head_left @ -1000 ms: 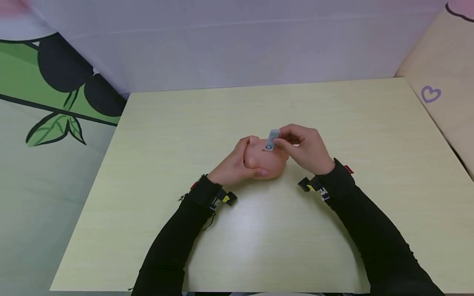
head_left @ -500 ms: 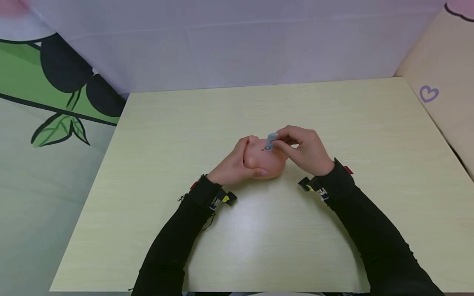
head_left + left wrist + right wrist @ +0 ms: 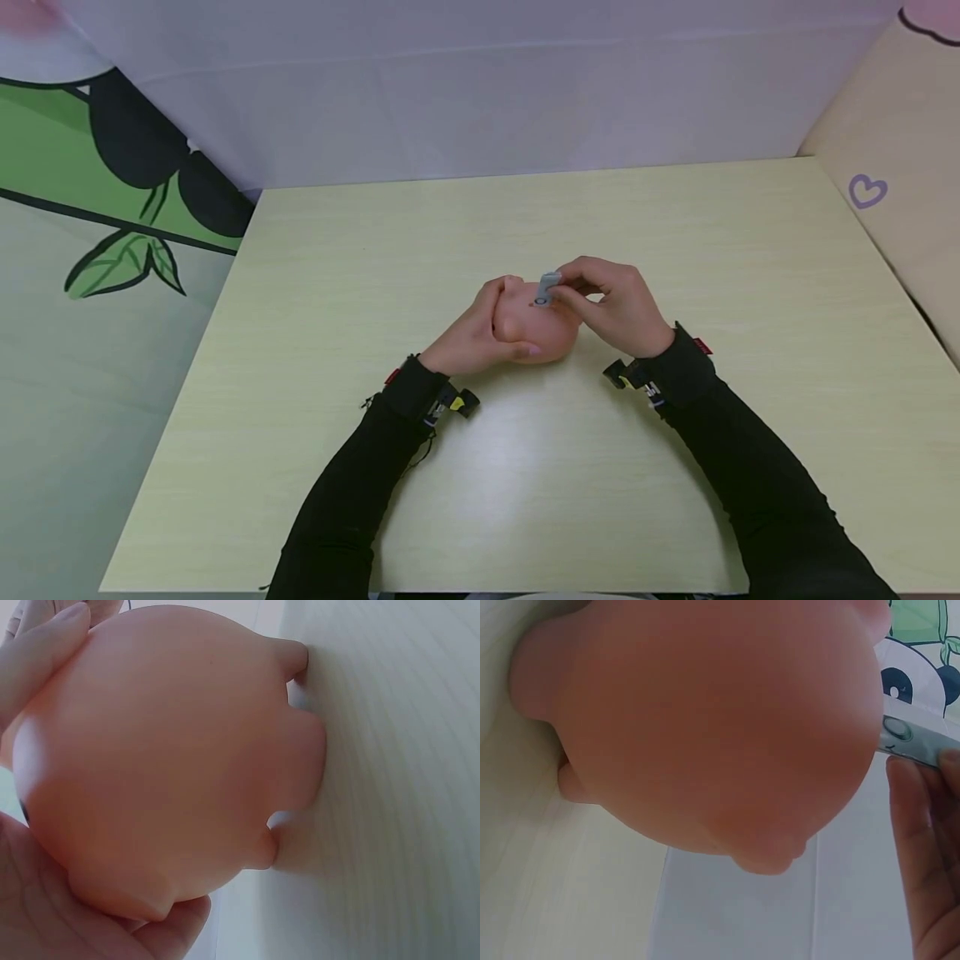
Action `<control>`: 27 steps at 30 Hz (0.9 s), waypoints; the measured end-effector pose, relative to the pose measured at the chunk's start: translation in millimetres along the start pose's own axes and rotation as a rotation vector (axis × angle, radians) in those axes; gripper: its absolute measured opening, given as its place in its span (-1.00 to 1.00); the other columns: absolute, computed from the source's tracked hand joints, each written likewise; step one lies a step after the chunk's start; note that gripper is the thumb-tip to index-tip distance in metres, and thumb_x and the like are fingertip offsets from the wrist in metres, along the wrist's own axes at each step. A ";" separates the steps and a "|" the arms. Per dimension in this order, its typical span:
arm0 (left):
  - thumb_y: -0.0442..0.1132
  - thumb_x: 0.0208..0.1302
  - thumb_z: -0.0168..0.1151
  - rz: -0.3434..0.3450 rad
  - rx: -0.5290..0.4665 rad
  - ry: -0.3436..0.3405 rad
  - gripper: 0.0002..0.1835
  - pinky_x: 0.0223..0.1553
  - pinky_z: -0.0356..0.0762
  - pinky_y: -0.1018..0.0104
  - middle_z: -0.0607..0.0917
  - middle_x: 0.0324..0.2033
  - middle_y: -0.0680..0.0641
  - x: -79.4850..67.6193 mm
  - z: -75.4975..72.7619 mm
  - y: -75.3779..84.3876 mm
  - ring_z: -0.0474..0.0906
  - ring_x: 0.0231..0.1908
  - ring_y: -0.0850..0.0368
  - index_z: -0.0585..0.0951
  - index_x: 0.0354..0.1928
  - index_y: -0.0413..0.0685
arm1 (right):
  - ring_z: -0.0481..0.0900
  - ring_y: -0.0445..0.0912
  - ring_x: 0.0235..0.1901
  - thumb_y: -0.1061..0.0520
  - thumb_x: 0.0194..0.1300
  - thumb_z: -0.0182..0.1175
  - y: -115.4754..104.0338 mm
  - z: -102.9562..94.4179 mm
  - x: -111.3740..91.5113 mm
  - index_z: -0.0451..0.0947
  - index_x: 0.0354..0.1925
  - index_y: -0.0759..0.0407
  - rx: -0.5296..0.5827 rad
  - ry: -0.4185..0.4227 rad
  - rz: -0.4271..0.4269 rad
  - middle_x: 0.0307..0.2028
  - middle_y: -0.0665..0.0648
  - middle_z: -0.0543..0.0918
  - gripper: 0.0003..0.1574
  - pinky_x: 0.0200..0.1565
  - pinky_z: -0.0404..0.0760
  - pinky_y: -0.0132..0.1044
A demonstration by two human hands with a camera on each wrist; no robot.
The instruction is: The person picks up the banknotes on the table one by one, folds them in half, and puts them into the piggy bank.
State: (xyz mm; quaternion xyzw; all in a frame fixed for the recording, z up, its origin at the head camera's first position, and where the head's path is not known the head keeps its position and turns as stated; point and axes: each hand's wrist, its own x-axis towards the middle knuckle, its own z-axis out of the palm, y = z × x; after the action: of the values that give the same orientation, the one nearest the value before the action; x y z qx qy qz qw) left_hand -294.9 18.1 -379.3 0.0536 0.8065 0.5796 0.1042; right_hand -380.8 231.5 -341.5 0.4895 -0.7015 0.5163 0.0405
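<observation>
A round pink piggy bank [image 3: 551, 333] stands on the table, its short feet showing against the tabletop in the left wrist view. My left hand [image 3: 474, 335] grips it from the left, thumb along the near side and fingers round the far side. Between right thumb and fingertips, my right hand [image 3: 621, 307] pinches a narrow blue-grey folded banknote [image 3: 546, 288] with a round mark. The note's lower end meets the top of the bank, beside a small reddish mark. In the right wrist view the banknote [image 3: 919, 741] sticks out from behind the bank's curve.
The pale wooden table [image 3: 420, 233] reaches to a lilac cloth wall [image 3: 480, 108] at the back. A cream panel with a purple heart [image 3: 867, 192] stands at the right. Printed cloth [image 3: 112, 333] hangs on the left. Both wrists wear small black cameras.
The banknote has dropped slightly, and less of it shows above the bank. My right hand has shifted a little down and left with it. The left hand and bank stay put.
</observation>
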 end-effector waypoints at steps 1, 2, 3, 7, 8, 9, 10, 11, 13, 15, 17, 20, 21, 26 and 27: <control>-0.01 0.13 0.44 0.001 0.002 0.002 -0.05 0.20 0.46 0.16 0.27 0.31 0.07 0.0 0.0 0.0 0.45 0.16 0.16 0.04 0.43 0.15 | 0.69 -0.17 -0.32 0.41 0.10 0.37 0.1 0.1 0.0 0.65 -0.24 0.26 0.000 -0.003 0.000 -0.32 0.08 0.73 -0.79 -0.20 0.63 -0.52; -0.01 0.13 0.44 0.002 0.002 0.002 -0.05 0.20 0.46 0.16 0.27 0.31 0.07 0.0 0.1 -0.1 0.45 0.16 0.15 0.04 0.43 0.15 | 0.69 -0.17 -0.32 0.41 0.11 0.37 0.3 0.2 -0.1 0.65 -0.24 0.26 0.002 -0.008 -0.001 -0.32 0.08 0.73 -0.79 -0.20 0.63 -0.52; -0.02 0.13 0.44 0.006 -0.002 0.000 -0.06 0.20 0.46 0.15 0.27 0.31 0.06 0.0 0.2 -0.1 0.46 0.16 0.15 0.05 0.42 0.15 | 0.69 -0.17 -0.33 0.41 0.10 0.37 0.4 0.2 -0.2 0.65 -0.24 0.26 0.004 -0.014 -0.002 -0.32 0.08 0.72 -0.79 -0.20 0.63 -0.51; -0.06 0.15 0.43 0.014 -0.015 -0.008 -0.09 0.17 0.49 0.15 0.28 0.29 0.03 -0.3 0.8 -0.5 0.47 0.15 0.12 0.06 0.41 0.16 | 0.67 -0.18 -0.34 0.41 0.12 0.37 2.7 0.8 -1.5 0.65 -0.24 0.26 -0.021 -0.038 0.003 -0.31 0.09 0.72 -0.79 -0.22 0.61 -0.52; -0.06 0.15 0.43 0.014 -0.018 -0.009 -0.10 0.16 0.49 0.15 0.28 0.29 0.03 -0.3 0.8 -0.6 0.47 0.15 0.12 0.06 0.41 0.17 | 0.67 -0.19 -0.34 0.41 0.12 0.36 3.2 0.8 -1.8 0.64 -0.23 0.26 -0.027 -0.042 0.005 -0.31 0.09 0.72 -0.79 -0.22 0.61 -0.52; -0.07 0.15 0.43 0.013 -0.019 -0.010 -0.10 0.16 0.49 0.15 0.28 0.29 0.03 -0.2 0.9 -0.7 0.47 0.15 0.12 0.06 0.40 0.18 | 0.67 -0.19 -0.34 0.40 0.12 0.37 3.5 1.0 -2.1 0.64 -0.23 0.26 -0.034 -0.045 0.007 -0.31 0.09 0.72 -0.79 -0.22 0.60 -0.53; -0.07 0.16 0.43 0.012 -0.019 -0.009 -0.10 0.16 0.50 0.16 0.29 0.29 0.03 -0.2 0.9 -0.8 0.47 0.14 0.12 0.06 0.40 0.18 | 0.67 -0.19 -0.34 0.40 0.12 0.37 3.9 1.1 -2.3 0.65 -0.23 0.26 -0.040 -0.045 0.010 -0.31 0.09 0.73 -0.79 -0.22 0.60 -0.53; -0.07 0.15 0.43 0.010 -0.020 -0.009 -0.10 0.16 0.50 0.16 0.29 0.29 0.04 0.0 0.9 -1.0 0.47 0.14 0.12 0.06 0.40 0.19 | 0.67 -0.19 -0.33 0.40 0.12 0.37 3.8 1.2 -2.3 0.65 -0.23 0.26 -0.041 -0.045 0.011 -0.31 0.10 0.73 -0.79 -0.21 0.60 -0.53; -0.07 0.16 0.43 0.012 -0.020 -0.009 -0.11 0.16 0.50 0.16 0.28 0.29 0.03 0.3 0.9 -1.1 0.47 0.14 0.13 0.07 0.40 0.20 | 0.67 -0.19 -0.33 0.39 0.11 0.38 3.7 1.4 -2.2 0.66 -0.24 0.26 -0.040 -0.043 0.015 -0.30 0.10 0.74 -0.80 -0.20 0.60 -0.52; -0.07 0.15 0.43 0.013 -0.018 -0.009 -0.11 0.16 0.50 0.16 0.28 0.30 0.04 0.5 0.9 -1.4 0.47 0.15 0.13 0.07 0.40 0.20 | 0.67 -0.20 -0.33 0.39 0.11 0.39 3.8 1.9 -2.4 0.66 -0.26 0.25 -0.043 -0.044 0.021 -0.31 0.09 0.74 -0.81 -0.20 0.59 -0.51; -0.06 0.15 0.44 0.014 -0.015 -0.001 -0.11 0.16 0.50 0.16 0.27 0.30 0.04 4.0 0.8 -1.3 0.47 0.15 0.13 0.07 0.40 0.20 | 0.66 -0.20 -0.34 0.38 0.11 0.39 7.8 0.3 -0.2 0.67 -0.27 0.23 -0.050 -0.052 0.024 -0.32 0.07 0.74 -0.82 -0.20 0.58 -0.51; -0.06 0.15 0.44 0.013 -0.012 0.012 -0.10 0.16 0.50 0.16 0.27 0.30 0.04 9.3 0.8 -1.0 0.47 0.15 0.14 0.07 0.40 0.19 | 0.62 -0.22 -0.36 0.36 0.12 0.39 13.8 -2.4 3.3 0.67 -0.29 0.21 -0.067 -0.067 0.027 -0.35 0.05 0.72 -0.84 -0.23 0.56 -0.48; -0.06 0.15 0.44 0.012 -0.011 0.016 -0.10 0.16 0.50 0.16 0.28 0.30 0.04 11.0 0.8 -0.7 0.46 0.15 0.14 0.07 0.40 0.19 | 0.61 -0.23 -0.37 0.35 0.12 0.39 15.9 -3.4 4.4 0.67 -0.29 0.20 -0.070 -0.071 0.027 -0.35 0.05 0.72 -0.84 -0.25 0.56 -0.45; -0.07 0.15 0.44 0.012 -0.010 0.031 -0.10 0.16 0.49 0.17 0.28 0.30 0.04 19.9 1.1 0.8 0.46 0.15 0.15 0.07 0.40 0.15 | 0.56 -0.26 -0.38 0.34 0.13 0.39 25.8 -8.7 10.6 0.68 -0.30 0.17 -0.071 -0.094 0.017 -0.37 0.03 0.70 -0.85 -0.28 0.51 -0.40; -0.07 0.15 0.43 0.011 -0.012 0.033 -0.10 0.16 0.50 0.17 0.29 0.30 0.04 21.6 1.2 1.2 0.46 0.15 0.15 0.07 0.41 0.14 | 0.55 -0.27 -0.38 0.34 0.13 0.39 28.0 -9.6 11.8 0.68 -0.30 0.17 -0.068 -0.099 0.014 -0.37 0.03 0.70 -0.85 -0.29 0.49 -0.41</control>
State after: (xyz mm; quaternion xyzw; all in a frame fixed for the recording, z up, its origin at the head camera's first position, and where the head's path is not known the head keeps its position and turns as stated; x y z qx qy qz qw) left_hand -315.7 24.0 -380.8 0.0481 0.8044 0.5856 0.0878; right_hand -411.7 230.9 -349.6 0.5080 -0.7231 0.4676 0.0189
